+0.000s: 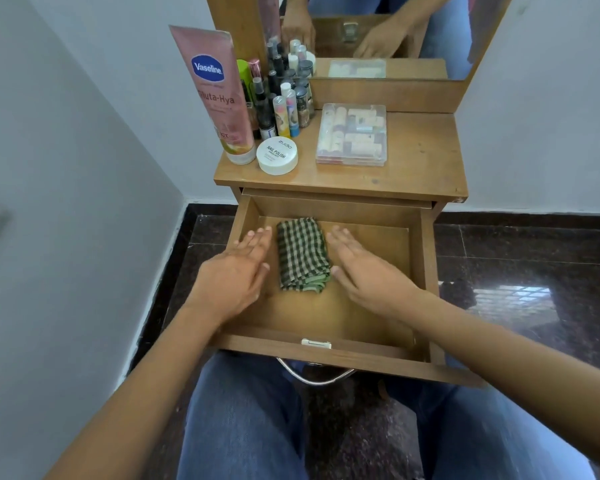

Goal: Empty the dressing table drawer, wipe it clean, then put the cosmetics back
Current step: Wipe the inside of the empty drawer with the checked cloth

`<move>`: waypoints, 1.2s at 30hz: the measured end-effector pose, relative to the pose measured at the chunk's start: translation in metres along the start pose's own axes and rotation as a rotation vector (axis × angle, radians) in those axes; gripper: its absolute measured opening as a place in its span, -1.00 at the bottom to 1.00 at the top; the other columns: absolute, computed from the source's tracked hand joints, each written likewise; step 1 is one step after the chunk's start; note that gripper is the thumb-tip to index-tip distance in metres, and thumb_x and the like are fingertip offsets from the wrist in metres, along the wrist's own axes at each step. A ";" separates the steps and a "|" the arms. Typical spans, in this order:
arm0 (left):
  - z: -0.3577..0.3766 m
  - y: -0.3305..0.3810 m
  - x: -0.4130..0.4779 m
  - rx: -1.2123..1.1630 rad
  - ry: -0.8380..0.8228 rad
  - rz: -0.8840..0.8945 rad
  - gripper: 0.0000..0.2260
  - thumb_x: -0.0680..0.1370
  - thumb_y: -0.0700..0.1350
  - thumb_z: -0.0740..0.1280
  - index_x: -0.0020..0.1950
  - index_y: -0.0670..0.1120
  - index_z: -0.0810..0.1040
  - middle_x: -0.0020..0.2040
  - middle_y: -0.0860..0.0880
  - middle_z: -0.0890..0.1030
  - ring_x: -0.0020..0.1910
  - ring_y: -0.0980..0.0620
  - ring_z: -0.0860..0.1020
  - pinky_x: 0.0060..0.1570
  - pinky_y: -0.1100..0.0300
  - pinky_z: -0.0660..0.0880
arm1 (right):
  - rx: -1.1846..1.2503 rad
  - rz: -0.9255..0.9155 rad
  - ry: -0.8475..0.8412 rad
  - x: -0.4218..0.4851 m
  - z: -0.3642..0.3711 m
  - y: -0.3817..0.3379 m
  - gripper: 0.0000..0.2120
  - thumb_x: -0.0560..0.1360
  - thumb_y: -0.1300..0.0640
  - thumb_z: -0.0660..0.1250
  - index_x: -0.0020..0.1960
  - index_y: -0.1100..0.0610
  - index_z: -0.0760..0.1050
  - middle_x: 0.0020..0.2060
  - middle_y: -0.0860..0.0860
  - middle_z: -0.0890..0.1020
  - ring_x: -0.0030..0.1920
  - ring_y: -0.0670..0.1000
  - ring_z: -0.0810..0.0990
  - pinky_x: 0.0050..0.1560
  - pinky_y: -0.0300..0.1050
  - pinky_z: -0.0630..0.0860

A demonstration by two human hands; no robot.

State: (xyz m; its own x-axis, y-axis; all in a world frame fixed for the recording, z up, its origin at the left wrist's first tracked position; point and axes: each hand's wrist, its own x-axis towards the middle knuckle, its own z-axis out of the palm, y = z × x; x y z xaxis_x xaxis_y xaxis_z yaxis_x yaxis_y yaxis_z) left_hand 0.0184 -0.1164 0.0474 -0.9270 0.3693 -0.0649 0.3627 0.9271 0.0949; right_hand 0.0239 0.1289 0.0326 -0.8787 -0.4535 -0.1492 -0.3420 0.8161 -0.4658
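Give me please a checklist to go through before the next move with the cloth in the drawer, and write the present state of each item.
1. Drawer pulled out far enough to work in: ok.
2. Drawer emptied of cosmetics: ok, only the folded checked cloth lies in it.
3. Hands free: ok, left hand and right hand are open, one on each side of the cloth, holding nothing.
4. Cosmetics safe outside: ok, the Vaseline tube, nail polish tub, clear box and small bottles are on the table top.
5. Drawer floor already wiped clean: cannot tell.
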 end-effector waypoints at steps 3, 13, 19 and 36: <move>-0.003 -0.010 -0.025 -0.113 0.033 -0.095 -0.48 0.66 -0.03 0.09 0.59 0.04 -0.01 0.56 0.09 0.11 0.51 0.14 0.14 0.36 0.07 0.38 | 0.048 -0.021 -0.047 0.036 0.009 -0.017 -0.43 0.65 0.02 0.04 0.56 0.20 -0.07 0.55 0.12 0.00 0.54 0.01 -0.07 0.45 -0.20 -0.12; 0.000 -0.015 -0.038 -0.379 0.081 -0.322 -0.49 0.62 -0.12 0.17 0.55 0.15 0.17 0.27 -0.19 0.55 -0.35 0.27 0.53 -0.35 0.40 0.34 | -0.177 0.111 -0.111 0.092 0.046 -0.034 -0.15 0.51 -0.18 0.19 0.55 0.26 -0.12 0.54 0.18 -0.04 0.54 0.12 -0.12 0.52 0.05 -0.09; 0.001 -0.015 -0.041 -0.466 0.079 -0.338 -0.50 0.62 -0.17 0.19 0.53 0.15 0.23 0.11 -0.27 0.58 -0.47 0.27 0.44 -0.42 0.37 0.25 | -0.230 -0.138 -0.222 0.107 0.048 -0.043 -0.18 0.50 -0.04 0.25 0.56 0.21 -0.13 0.55 0.14 -0.06 0.55 0.06 -0.12 0.53 0.05 -0.15; 0.002 -0.003 -0.058 -0.298 0.096 -0.325 -0.54 0.64 -0.07 0.13 0.55 0.13 0.19 0.49 0.14 0.30 0.38 0.35 0.22 0.15 0.15 0.48 | 0.172 -0.608 -0.535 0.069 0.065 -0.038 -0.54 0.59 0.26 0.18 0.47 0.07 0.29 0.48 0.00 0.28 0.52 -0.12 0.04 0.53 0.00 0.04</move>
State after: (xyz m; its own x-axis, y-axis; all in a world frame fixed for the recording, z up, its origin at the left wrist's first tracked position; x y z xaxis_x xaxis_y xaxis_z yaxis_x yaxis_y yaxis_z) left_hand 0.0712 -0.1404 0.0493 -0.9980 0.0412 -0.0476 0.0208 0.9296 0.3679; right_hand -0.0023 0.0430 -0.0161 -0.2649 -0.9427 -0.2029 -0.6127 0.3270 -0.7195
